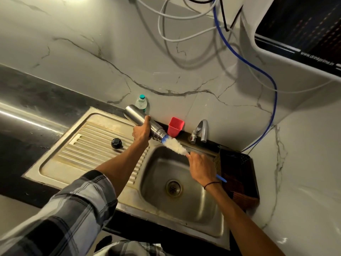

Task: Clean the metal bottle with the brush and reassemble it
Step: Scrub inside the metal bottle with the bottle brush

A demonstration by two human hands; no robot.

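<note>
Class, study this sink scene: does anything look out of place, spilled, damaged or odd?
Nothing looks spilled or broken. The bottle's black cap lies alone on the draining board, as expected mid-cleaning. The only untidy thing is the loose tangle of white and blue tubes hanging down the wall.

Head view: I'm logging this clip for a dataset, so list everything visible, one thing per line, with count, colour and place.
metal bottle: 1, silver, tilted above the drainboard, mouth toward the basin
brush: 1, white bristles, blue handle, tip at the bottle's mouth
cap: 1, black, on the drainboard
sink: 1, steel, basin with a drain, ribbed drainboard at its left
tap: 1, chrome, behind the basin
cup: 1, red, at the wall beside the tap
plastic bottle: 1, clear with green cap, at the wall
rack: 1, dark, right of the basin
hoses: several, white and blue, on the wall
left hand: grips the metal bottle
right hand: grips the brush handle
</note>
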